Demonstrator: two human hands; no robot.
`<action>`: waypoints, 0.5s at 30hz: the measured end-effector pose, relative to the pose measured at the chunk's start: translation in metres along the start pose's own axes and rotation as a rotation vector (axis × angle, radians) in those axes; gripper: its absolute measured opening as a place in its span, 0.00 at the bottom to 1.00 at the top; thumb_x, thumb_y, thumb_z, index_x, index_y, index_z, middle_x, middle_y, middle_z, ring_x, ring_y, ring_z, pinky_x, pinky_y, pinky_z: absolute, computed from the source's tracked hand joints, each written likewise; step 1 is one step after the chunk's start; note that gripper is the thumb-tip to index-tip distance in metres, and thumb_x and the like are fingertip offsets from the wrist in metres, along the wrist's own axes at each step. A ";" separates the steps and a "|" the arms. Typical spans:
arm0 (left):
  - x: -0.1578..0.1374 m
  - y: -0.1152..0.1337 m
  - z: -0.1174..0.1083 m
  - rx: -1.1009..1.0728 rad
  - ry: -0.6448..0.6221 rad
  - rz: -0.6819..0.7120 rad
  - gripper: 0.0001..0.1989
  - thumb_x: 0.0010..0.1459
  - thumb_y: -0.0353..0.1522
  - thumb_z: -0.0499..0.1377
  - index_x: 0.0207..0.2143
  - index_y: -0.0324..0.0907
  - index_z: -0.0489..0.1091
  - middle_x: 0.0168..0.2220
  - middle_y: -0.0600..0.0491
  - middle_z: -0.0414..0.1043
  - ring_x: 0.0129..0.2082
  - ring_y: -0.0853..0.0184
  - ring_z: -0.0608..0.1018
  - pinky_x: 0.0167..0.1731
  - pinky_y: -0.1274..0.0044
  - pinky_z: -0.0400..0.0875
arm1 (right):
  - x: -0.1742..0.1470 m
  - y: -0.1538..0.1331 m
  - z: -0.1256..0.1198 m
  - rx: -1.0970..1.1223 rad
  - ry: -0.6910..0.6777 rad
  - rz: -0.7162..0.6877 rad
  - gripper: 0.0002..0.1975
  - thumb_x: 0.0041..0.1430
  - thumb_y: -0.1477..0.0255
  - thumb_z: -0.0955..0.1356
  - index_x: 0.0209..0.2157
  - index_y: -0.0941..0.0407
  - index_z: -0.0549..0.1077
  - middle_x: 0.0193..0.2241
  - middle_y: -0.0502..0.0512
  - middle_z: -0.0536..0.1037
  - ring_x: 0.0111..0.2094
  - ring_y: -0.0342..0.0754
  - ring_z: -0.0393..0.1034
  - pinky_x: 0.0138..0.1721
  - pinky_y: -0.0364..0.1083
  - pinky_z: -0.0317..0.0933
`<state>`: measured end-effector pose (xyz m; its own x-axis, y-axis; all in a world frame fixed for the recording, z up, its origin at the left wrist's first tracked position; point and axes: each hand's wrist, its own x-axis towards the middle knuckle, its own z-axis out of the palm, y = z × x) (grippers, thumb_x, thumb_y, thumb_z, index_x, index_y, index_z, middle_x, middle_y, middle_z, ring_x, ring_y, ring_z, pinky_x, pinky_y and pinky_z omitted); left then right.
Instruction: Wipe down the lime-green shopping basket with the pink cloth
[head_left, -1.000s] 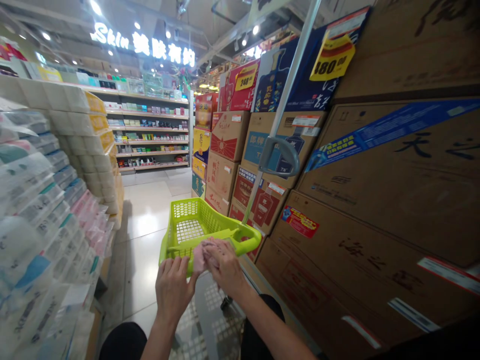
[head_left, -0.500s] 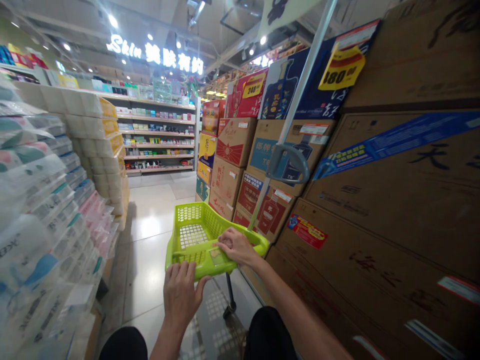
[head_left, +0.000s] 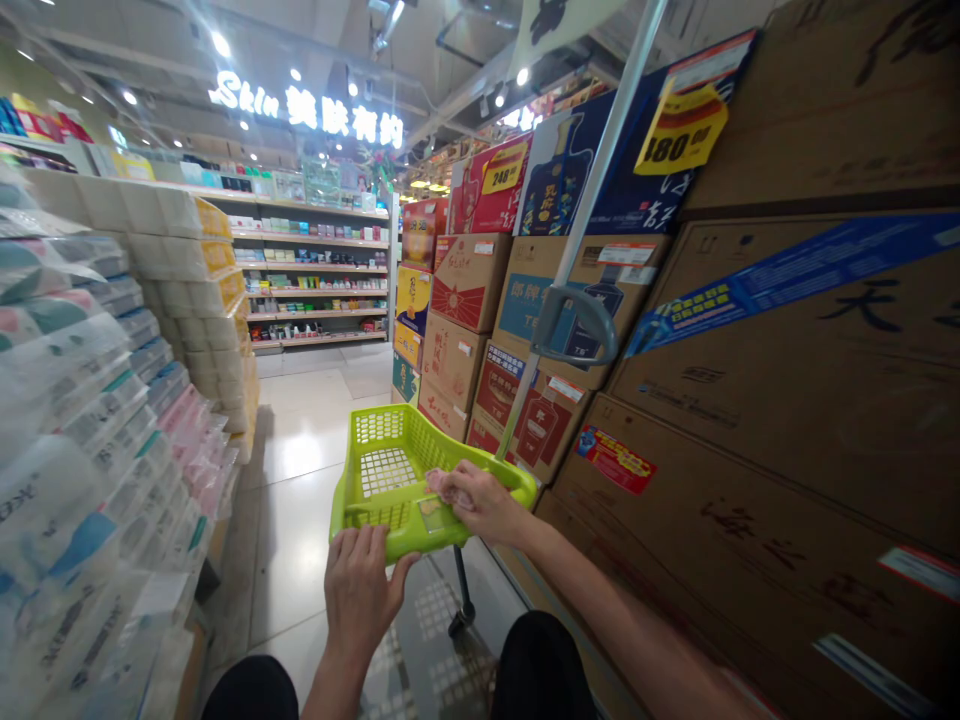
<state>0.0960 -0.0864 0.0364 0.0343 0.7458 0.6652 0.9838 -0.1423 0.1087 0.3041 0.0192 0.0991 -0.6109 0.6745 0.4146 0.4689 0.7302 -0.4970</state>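
A lime-green shopping cart (head_left: 431,541) with a perforated basket stands in front of me. My left hand (head_left: 361,590) grips its near edge at the left, fingers curled over the top and thumb along the front. My right hand (head_left: 486,503) is closed on a crumpled pinkish cloth (head_left: 444,486), pressed against the upper right part of the cart's handle panel. Between the hands lies a small clear-covered label (head_left: 433,514) on the panel. From the cart's right side rises a metal pole (head_left: 592,205) with a grey loop handle (head_left: 606,335).
Stacked cartons (head_left: 780,400) form a wall close on the right. Plastic-wrapped tissue packs (head_left: 82,420) are piled along the left. A tiled aisle (head_left: 296,510) runs ahead to shelves (head_left: 315,270) of small products. My knees (head_left: 536,665) are just behind the cart.
My right hand has shifted slightly to the right and turned, and more of the pinkish cloth shows beneath its fingers. My left hand and the cart stay nearly in place.
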 end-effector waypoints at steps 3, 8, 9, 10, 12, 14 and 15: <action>0.002 0.005 0.001 0.007 -0.008 0.010 0.14 0.59 0.40 0.58 0.41 0.40 0.72 0.33 0.49 0.72 0.36 0.58 0.71 0.44 0.66 0.62 | 0.006 -0.028 0.024 0.038 -0.005 -0.054 0.20 0.51 0.79 0.68 0.48 0.54 0.71 0.40 0.54 0.71 0.42 0.47 0.68 0.45 0.46 0.64; 0.001 0.009 0.000 0.018 -0.018 0.043 0.14 0.60 0.39 0.57 0.43 0.40 0.71 0.33 0.50 0.73 0.36 0.60 0.71 0.45 0.67 0.61 | 0.023 -0.042 0.026 0.008 -0.160 -0.173 0.04 0.52 0.72 0.71 0.33 0.54 0.76 0.43 0.54 0.76 0.51 0.51 0.68 0.54 0.50 0.58; 0.001 0.009 0.000 0.020 -0.018 0.040 0.14 0.60 0.39 0.57 0.43 0.40 0.71 0.33 0.50 0.73 0.36 0.60 0.71 0.45 0.67 0.61 | 0.024 -0.039 0.021 0.022 -0.215 -0.223 0.04 0.52 0.71 0.72 0.32 0.53 0.75 0.44 0.53 0.76 0.52 0.51 0.68 0.55 0.50 0.58; 0.000 0.009 0.000 0.022 -0.015 0.036 0.14 0.60 0.39 0.57 0.43 0.40 0.71 0.34 0.50 0.73 0.36 0.60 0.71 0.45 0.67 0.61 | 0.022 -0.035 0.015 0.045 -0.261 -0.261 0.05 0.52 0.70 0.72 0.33 0.53 0.75 0.45 0.53 0.76 0.51 0.50 0.69 0.54 0.49 0.59; 0.000 0.010 0.000 0.024 -0.003 0.029 0.14 0.60 0.39 0.57 0.43 0.39 0.71 0.34 0.50 0.73 0.36 0.59 0.71 0.46 0.67 0.61 | 0.015 -0.023 0.005 0.094 -0.295 -0.282 0.07 0.55 0.68 0.71 0.36 0.53 0.75 0.45 0.53 0.77 0.48 0.48 0.71 0.50 0.46 0.61; -0.001 0.011 0.000 0.024 0.001 0.021 0.14 0.60 0.39 0.57 0.42 0.39 0.71 0.34 0.50 0.73 0.37 0.59 0.71 0.46 0.67 0.61 | 0.003 -0.007 -0.004 0.101 -0.236 -0.251 0.07 0.58 0.68 0.69 0.38 0.54 0.75 0.43 0.54 0.78 0.46 0.47 0.72 0.47 0.45 0.63; -0.001 0.012 0.000 0.025 0.000 0.018 0.13 0.60 0.39 0.57 0.41 0.40 0.71 0.34 0.50 0.73 0.37 0.59 0.71 0.46 0.67 0.61 | -0.003 0.003 -0.008 0.083 -0.178 -0.215 0.07 0.59 0.69 0.68 0.38 0.54 0.75 0.43 0.55 0.78 0.45 0.48 0.72 0.47 0.46 0.63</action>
<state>0.1081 -0.0883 0.0370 0.0522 0.7430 0.6673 0.9871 -0.1396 0.0783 0.3127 0.0201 0.1023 -0.7962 0.4700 0.3810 0.2670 0.8380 -0.4758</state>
